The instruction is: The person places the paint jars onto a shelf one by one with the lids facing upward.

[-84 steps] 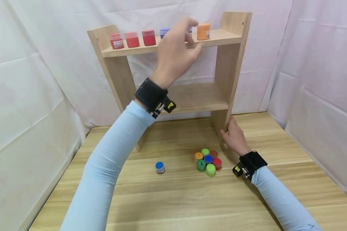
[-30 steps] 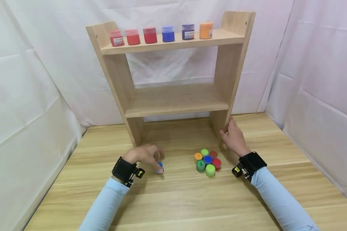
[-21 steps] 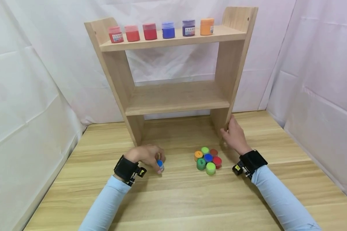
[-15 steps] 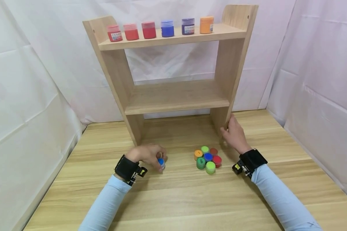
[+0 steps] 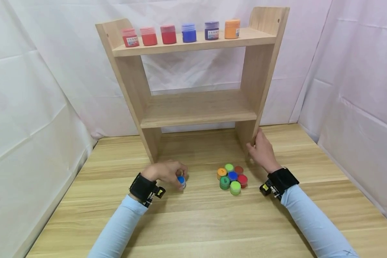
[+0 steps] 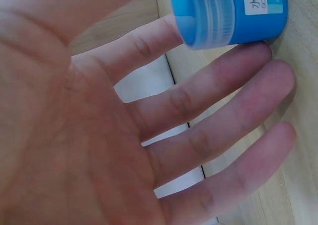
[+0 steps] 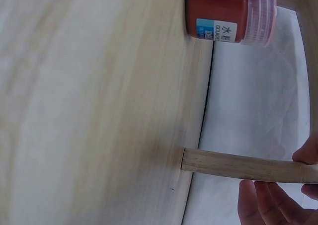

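Observation:
My left hand is low over the table, pinching a small blue paint jar between thumb and fingers. Close up in the left wrist view, the blue jar stands on the wood, its label partly cut off, while the other fingers spread beside it. My right hand grips the lower right side panel of a wooden shelf. In the right wrist view, fingers and thumb lie on either side of the panel's edge.
Six-odd jars, several in all, line the top shelf: red jars left, blue and purple mid, orange right. A cluster of several jars sits on the table between the hands. White cloth hangs behind.
My left hand has come down from the top shelf to the blue paint jar on the table and pinches it, the jar shifting slightly right. My right hand stays on the shelf panel.

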Demonstrator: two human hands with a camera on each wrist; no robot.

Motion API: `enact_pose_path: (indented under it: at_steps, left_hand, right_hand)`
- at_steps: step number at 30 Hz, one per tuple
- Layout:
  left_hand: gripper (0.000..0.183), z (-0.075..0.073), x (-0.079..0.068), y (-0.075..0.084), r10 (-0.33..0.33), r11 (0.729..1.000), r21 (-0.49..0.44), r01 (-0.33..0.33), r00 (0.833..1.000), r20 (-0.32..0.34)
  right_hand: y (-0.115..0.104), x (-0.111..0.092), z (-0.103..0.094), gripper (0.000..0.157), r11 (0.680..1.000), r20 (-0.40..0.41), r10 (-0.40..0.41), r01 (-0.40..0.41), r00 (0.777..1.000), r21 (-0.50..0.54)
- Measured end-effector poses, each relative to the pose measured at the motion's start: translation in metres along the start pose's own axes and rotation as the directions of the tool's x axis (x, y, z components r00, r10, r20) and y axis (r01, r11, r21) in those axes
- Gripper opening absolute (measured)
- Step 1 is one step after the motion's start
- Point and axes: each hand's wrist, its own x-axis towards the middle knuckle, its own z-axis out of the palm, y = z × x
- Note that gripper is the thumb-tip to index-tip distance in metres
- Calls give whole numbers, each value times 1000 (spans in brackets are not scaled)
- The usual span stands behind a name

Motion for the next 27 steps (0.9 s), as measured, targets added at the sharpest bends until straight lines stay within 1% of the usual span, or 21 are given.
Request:
enact_pose_path:
  at_steps: [8,27]
  left_hand:
    - [35,2,0,1,-6,1000,-2,6,1000,1]
    - [34,0,0,1,-15,1000,-7,15,1000,5]
  right_hand:
    - [-1,-1,0,69,1000,3,0,0,1000,12]
    - [0,-1,-1,69,1000,-3,-11,11,1000,17]
